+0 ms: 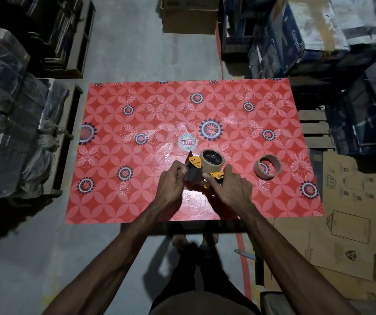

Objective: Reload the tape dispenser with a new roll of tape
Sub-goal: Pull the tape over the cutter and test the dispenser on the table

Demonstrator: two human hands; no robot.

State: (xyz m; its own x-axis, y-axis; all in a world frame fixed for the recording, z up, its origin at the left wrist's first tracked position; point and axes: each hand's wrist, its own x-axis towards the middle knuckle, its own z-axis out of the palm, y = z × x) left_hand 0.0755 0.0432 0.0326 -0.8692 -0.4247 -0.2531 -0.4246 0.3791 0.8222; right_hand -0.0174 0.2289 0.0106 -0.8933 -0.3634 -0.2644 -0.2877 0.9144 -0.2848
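The person is holding the yellow tape dispenser [201, 171] just above the near middle of the red patterned table [137, 201], with a brown tape roll [212, 161] already sitting on its hub, so the loading step is looking done and the threading step is in hand. The left hand [171, 185] is closing its grip around the dispenser's dark front end, fingers curled on it; the right hand [230, 189] is pinching the yellow frame near the handle. Whether the tape's free end is being pulled is too small to tell. Next, the end probably needs feeding past the roller toward the blade. A spent cardboard core [267, 167] is lying just to the right, and a round label [188, 142] beyond, neither blocking the hands.
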